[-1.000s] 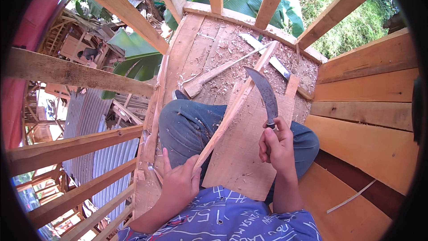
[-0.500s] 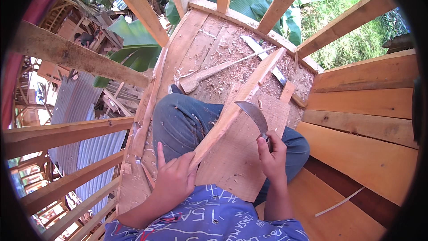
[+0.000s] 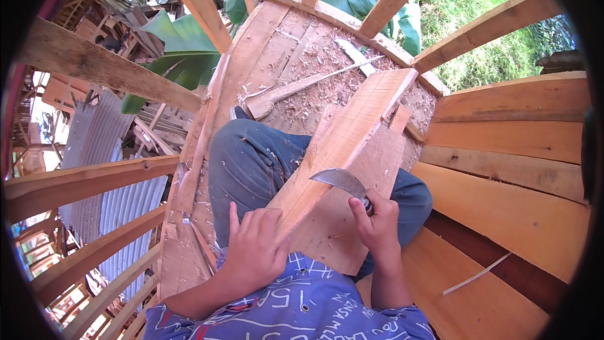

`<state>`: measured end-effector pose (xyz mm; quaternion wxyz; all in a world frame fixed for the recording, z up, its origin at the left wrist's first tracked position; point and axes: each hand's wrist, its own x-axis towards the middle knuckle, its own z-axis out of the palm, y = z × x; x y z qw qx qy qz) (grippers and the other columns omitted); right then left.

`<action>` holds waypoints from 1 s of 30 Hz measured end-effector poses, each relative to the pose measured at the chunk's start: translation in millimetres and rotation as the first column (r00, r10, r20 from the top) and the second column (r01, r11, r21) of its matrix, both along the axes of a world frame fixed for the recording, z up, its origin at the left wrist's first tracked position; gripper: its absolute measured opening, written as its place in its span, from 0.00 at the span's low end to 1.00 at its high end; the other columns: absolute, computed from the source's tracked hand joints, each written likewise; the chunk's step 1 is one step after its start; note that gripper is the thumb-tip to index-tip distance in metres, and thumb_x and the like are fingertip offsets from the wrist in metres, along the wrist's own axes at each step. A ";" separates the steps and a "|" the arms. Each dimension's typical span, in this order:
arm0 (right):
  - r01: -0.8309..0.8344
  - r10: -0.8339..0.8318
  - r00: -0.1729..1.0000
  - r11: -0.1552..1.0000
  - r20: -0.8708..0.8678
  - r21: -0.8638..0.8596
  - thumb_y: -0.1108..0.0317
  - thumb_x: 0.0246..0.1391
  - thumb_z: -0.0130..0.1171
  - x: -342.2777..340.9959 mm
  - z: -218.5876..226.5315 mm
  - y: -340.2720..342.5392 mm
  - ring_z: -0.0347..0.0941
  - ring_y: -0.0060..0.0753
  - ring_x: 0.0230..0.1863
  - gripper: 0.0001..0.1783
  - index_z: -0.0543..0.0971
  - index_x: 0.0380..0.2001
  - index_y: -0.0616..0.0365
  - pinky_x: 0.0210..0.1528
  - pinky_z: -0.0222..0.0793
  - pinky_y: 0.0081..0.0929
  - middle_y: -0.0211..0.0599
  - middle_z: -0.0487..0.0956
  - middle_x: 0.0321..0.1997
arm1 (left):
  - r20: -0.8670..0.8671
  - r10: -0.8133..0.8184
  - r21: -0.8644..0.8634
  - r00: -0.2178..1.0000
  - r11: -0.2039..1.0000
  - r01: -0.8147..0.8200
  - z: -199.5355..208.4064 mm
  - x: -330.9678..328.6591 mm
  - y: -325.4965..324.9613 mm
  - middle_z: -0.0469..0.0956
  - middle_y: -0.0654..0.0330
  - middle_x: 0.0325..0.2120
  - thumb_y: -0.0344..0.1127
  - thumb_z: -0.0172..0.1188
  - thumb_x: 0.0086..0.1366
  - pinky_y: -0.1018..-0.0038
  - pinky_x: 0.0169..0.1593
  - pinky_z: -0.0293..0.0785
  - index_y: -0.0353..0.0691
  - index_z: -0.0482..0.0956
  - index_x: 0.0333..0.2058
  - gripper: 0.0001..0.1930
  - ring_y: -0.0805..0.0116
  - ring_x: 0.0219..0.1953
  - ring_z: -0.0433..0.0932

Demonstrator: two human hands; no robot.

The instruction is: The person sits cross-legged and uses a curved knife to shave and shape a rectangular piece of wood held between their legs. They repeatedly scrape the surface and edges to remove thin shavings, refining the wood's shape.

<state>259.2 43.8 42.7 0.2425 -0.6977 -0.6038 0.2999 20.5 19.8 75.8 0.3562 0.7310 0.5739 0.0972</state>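
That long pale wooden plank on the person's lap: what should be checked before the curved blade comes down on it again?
1. Left hand steadying the near end of the long pale wooden plank: ok, the palm lies flat on it.
2. Right hand gripping the curved steel-bladed knife: ok, the fingers are wrapped round the handle.
3. Left fingers clear of the blade: ok, there is a visible gap.
4. Blue-jeaned legs shielded: ok, a broad flat board lies under the plank.
5. Blade sharpness: cannot tell.
6. Far end of the plank braced: cannot tell.
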 end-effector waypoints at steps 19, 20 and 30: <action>0.090 -0.121 0.823 0.992 0.554 0.084 0.35 0.40 0.66 38.5 0.7 43.6 0.72 0.54 0.19 0.34 0.77 0.17 0.61 0.22 0.65 0.41 0.48 0.72 0.13 | 0.068 -0.039 -0.014 0.997 0.999 0.040 -6.0 1.7 -8.6 0.66 0.42 0.46 0.30 0.57 0.55 0.40 0.63 0.47 0.30 0.62 0.53 0.26 0.43 0.52 0.65; 0.088 -0.129 0.819 0.991 0.559 0.099 0.35 0.40 0.66 38.1 0.7 44.7 0.72 0.54 0.19 0.34 0.77 0.17 0.61 0.22 0.66 0.42 0.48 0.72 0.13 | 0.075 -0.039 -0.012 0.996 0.999 0.040 -5.5 1.2 -8.2 0.66 0.43 0.46 0.30 0.58 0.55 0.40 0.63 0.47 0.30 0.62 0.53 0.26 0.43 0.52 0.65; 0.141 -0.114 0.926 0.989 0.360 -0.049 0.46 0.47 0.67 33.9 2.8 38.7 0.72 0.42 0.17 0.27 0.77 0.19 0.63 0.21 0.65 0.37 0.43 0.71 0.12 | 0.094 -0.029 -0.004 0.995 1.000 0.030 -9.1 -1.5 -8.8 0.66 0.44 0.45 0.31 0.58 0.55 0.40 0.63 0.47 0.31 0.63 0.52 0.26 0.44 0.50 0.66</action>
